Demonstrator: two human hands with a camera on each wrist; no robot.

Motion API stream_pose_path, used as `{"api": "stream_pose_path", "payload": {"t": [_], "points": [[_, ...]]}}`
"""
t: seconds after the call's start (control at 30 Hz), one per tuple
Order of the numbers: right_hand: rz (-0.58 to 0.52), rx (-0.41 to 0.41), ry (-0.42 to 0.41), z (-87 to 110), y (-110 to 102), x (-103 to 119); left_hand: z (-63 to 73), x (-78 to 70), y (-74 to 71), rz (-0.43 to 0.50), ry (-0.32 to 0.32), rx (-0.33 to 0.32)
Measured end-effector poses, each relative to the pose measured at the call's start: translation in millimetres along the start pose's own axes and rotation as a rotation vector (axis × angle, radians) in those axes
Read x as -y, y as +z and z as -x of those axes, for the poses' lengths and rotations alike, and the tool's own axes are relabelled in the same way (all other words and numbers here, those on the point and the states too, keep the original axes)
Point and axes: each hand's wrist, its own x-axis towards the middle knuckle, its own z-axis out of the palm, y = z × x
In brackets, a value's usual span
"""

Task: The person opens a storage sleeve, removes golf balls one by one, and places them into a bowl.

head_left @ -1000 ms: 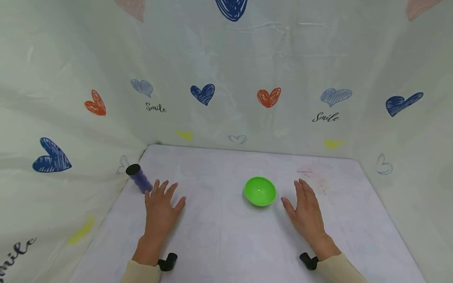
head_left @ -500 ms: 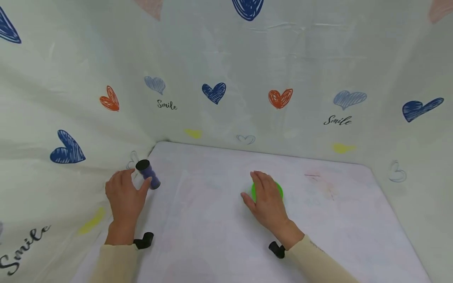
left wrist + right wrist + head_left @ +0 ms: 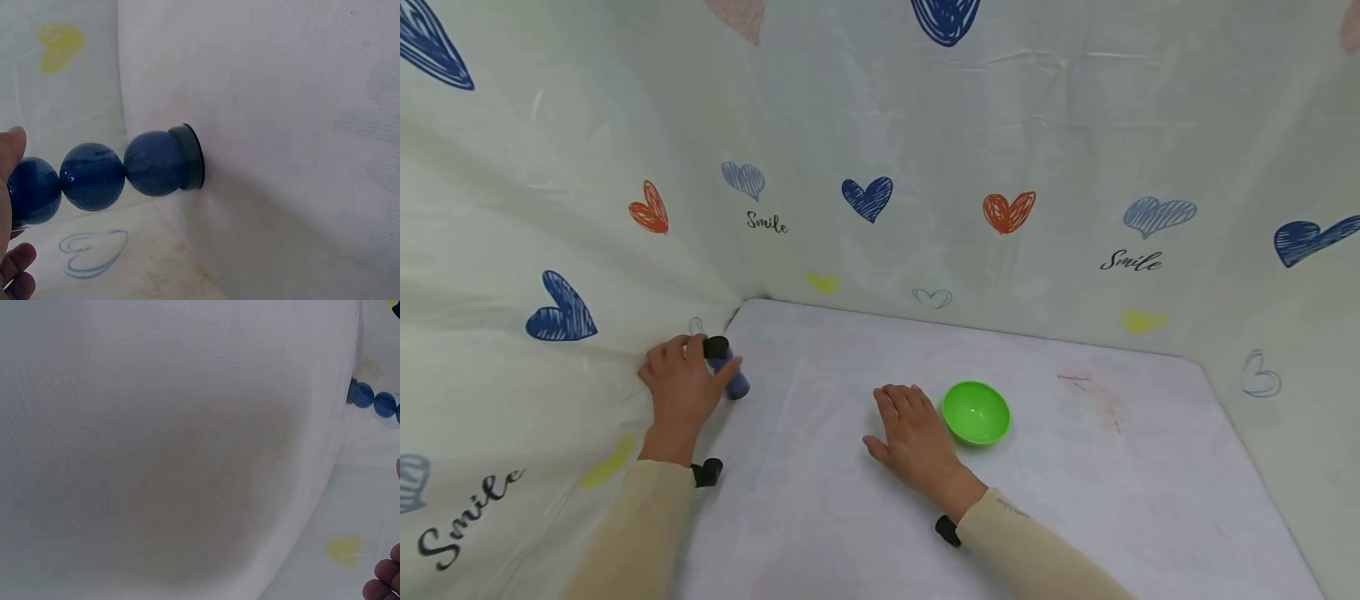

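At the table's left edge stands a blue beaded cylinder (image 3: 737,386), a stack of glossy balls with black ends. My left hand (image 3: 681,387) is curled round its upper part, thumb across the near side and fingers at the black top. In the left wrist view, the thumb (image 3: 12,150) and fingertips (image 3: 19,269) lie on either side of the top ball (image 3: 34,190); the upper end is hidden. My right hand (image 3: 917,433) is over the middle of the table with fingers extended, just left of a green bowl (image 3: 976,414).
The white table (image 3: 1075,500) has reddish marks (image 3: 1093,392) at its right. A white sheet with printed hearts (image 3: 865,200) hangs behind it and along the left side, close by my left hand.
My left hand has moved in and its fingers have come round the cylinder. My right hand has passed leftward across the bowl, which is fully in sight again. The head view has turned slightly left.
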Motion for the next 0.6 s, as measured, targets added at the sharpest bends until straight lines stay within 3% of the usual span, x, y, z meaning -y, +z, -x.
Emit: {"api": "stream_pose_path", "payload": {"t": [0.17,0.33,0.6], "points": [[-0.033,0.049,-0.007,-1.6,5,9,0.4,-3.6,-3.5,-0.016,-0.014,0.007],[-0.049,0.059,0.002,-0.2,9,13,3.0,-15.4,-6.0,0.004,0.015,0.022],[-0.047,0.037,0.018,-1.0,13,16,20.7,-70.8,-5.0,0.063,0.096,0.018]]}}
